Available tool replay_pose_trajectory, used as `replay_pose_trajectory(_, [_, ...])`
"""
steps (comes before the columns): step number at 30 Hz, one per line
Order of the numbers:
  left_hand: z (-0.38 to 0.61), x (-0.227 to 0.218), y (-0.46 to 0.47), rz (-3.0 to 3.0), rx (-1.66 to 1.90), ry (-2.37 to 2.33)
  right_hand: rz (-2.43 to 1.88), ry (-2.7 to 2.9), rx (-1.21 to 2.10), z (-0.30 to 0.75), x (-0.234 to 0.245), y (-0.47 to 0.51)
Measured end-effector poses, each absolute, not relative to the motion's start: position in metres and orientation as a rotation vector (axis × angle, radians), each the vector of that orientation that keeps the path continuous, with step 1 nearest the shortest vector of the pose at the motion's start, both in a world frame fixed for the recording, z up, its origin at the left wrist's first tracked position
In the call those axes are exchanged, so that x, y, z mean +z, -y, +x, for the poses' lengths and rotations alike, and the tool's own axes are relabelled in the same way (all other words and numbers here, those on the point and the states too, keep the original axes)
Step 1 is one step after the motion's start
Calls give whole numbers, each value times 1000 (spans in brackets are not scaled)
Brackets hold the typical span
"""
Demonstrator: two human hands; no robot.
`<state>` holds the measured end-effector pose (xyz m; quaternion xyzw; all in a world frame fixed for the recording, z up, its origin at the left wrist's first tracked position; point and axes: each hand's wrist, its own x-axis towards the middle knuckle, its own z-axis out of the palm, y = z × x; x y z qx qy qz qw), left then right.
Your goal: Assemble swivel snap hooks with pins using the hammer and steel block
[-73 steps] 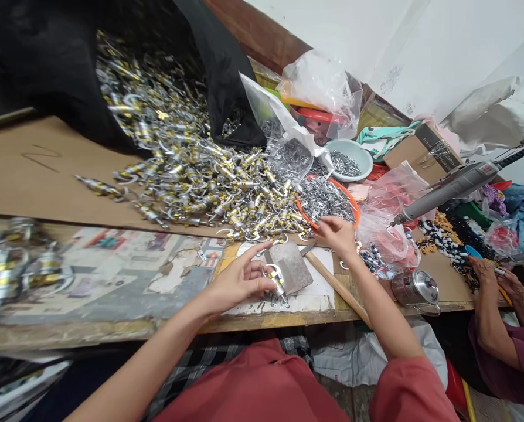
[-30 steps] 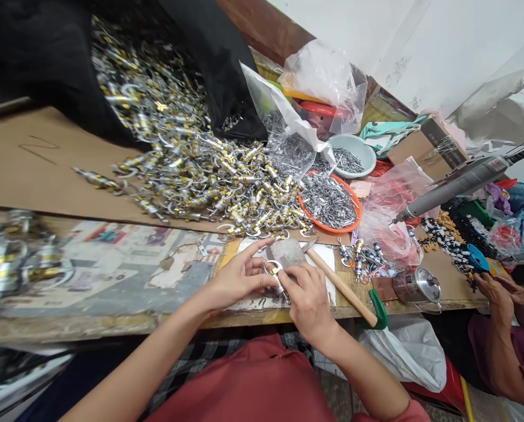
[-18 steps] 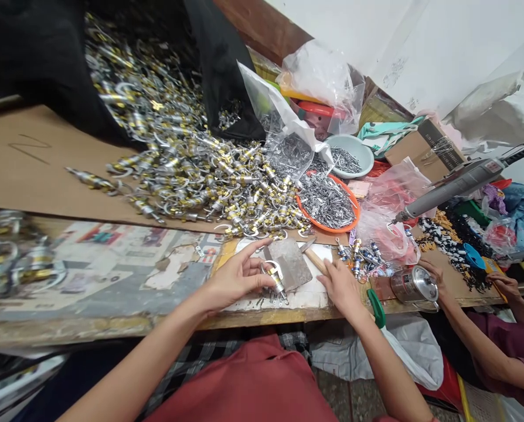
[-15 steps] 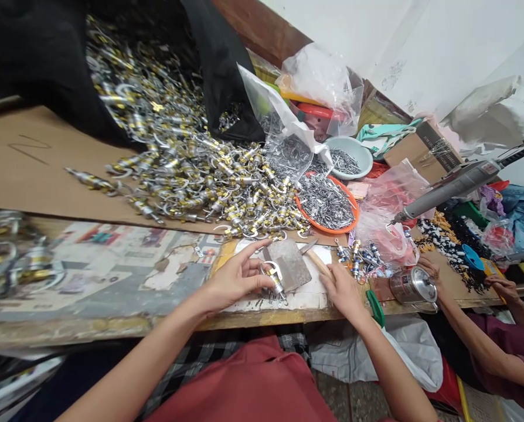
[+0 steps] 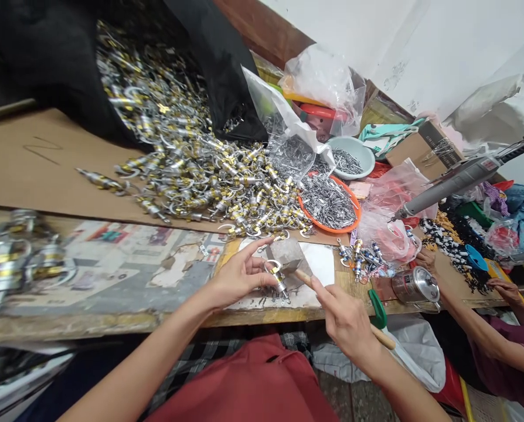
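My left hand [image 5: 240, 276] is closed in a pinch around a small silver-and-yellow metal piece [image 5: 280, 285] with a curved white hook, at the near corner of a grey metal block [image 5: 305, 261]. Wrapped in my right hand [image 5: 349, 321] is a hammer [image 5: 305, 277]; its wooden handle sticks out behind the hand. The hammer's head lies over the block, close beside the hook of the piece. Whether they touch I cannot tell. A white sheet [image 5: 326, 266] lies under the block.
A large heap of similar metal pieces [image 5: 191, 176] spills from a black bag [image 5: 231, 70]. Behind the block stand an orange bowl [image 5: 358, 218] of small metal parts and a pale blue bowl [image 5: 367, 155]. A glass mug [image 5: 414, 287] stands near a co-worker's arm [image 5: 477, 328] at right.
My right hand has swung the hammer nearer and leftward, bringing its head from the block's far side to beside the piece. My left hand keeps its pinch.
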<state>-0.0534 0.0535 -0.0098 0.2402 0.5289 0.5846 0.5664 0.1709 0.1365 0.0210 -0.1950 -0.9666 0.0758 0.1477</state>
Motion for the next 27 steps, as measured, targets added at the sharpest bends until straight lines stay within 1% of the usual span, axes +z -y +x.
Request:
replay_pose_trajectory(2, [-53,-9,-53,562,1373,-1252,-565,2797,230,171,17,-137])
replay_pose_trajectory(5, [-53,-9,-53,573,1369,-1257,-517,2657,268,171,14,-138])
replay_pose_trajectory(10, [-53,-11,-53,595,1373,-1255,-589,2799,278,169,14,-135])
replay_pose_trajectory(13, [-53,-11,-53,603,1369,-1275,-619,2718,307,167,13,-134])
replay_pose_trajectory(17, [-54,-13,-53,614,1371,-1281,-688,2652,534,162,3,-147])
replay_pose_trajectory(21, [-55,-13,-51,644,1364,-1336,-925,2412,798,160,-17,-182])
replay_pose_trajectory(24, [-53,-12,-48,679,1332,-1378,-1039,2456,983,164,-31,-204])
replay_pose_trajectory(25, [-51,-11,-47,691,1345,-1399,-1050,2509,993,165,-33,-207])
replay_pose_trajectory(27, [-48,-10,-45,746,1421,-1478,-1041,2614,886,163,-36,-211])
